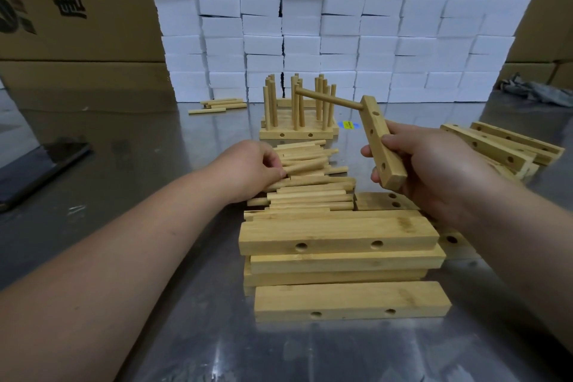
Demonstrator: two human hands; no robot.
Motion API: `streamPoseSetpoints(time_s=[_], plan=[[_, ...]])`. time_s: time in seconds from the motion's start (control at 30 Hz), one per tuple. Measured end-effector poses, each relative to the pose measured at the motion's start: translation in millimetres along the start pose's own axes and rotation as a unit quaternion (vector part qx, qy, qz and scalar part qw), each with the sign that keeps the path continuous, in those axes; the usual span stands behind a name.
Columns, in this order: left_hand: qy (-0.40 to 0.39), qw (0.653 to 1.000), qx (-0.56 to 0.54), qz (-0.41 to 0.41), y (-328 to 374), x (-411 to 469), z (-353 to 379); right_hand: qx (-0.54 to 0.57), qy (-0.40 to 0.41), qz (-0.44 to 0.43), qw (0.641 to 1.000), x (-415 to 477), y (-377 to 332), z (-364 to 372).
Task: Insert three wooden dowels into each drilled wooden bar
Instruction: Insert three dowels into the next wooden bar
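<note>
My right hand (434,170) grips a drilled wooden bar (376,130), held upright and tilted above the table. One dowel (328,98) sticks out of the bar's top hole and points left; two lower holes on that face are open. My left hand (257,166) pinches a loose dowel (305,167) on top of the dowel pile (310,192) in the middle of the table. Behind the pile stand finished bars (297,132) with upright dowels.
A stack of drilled bars (338,260) lies near me, and more bars (508,147) lie at the right. A few dowels (217,105) rest far left by the white foam-block wall (325,25). Cardboard boxes (71,9) stand left; a dark phone (37,170) lies on the steel table.
</note>
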State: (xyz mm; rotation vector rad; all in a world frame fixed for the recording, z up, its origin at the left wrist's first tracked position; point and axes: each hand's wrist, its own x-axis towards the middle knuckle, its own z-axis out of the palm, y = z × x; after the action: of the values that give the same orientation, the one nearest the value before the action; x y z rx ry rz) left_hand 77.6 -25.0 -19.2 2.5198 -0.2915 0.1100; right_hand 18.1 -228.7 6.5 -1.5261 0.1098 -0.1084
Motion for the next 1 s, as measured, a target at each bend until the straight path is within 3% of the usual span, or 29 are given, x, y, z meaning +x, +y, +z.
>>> streamPoseSetpoints(time_s=[0.13,0.37,0.8,1.0], plan=[[0.084,0.991,-0.09,0.062,12.7,-5.8,-1.9,-0.005,0.009,-0.013,1.0,-0.4,-1.5,-1.9],[0.081,0.979,-0.108,0.15,26.8,-14.9,-1.5,-0.023,-0.021,-0.042,0.999,-8.4,-5.7,0.5],[0.096,0.968,-0.119,0.199,30.3,-20.4,-2.9,-0.056,-0.015,-0.067,0.996,-11.5,-6.7,0.5],[0.121,0.964,-0.097,0.216,34.0,-20.8,-3.7,-0.133,-0.005,-0.097,0.986,-13.5,-5.8,2.3]])
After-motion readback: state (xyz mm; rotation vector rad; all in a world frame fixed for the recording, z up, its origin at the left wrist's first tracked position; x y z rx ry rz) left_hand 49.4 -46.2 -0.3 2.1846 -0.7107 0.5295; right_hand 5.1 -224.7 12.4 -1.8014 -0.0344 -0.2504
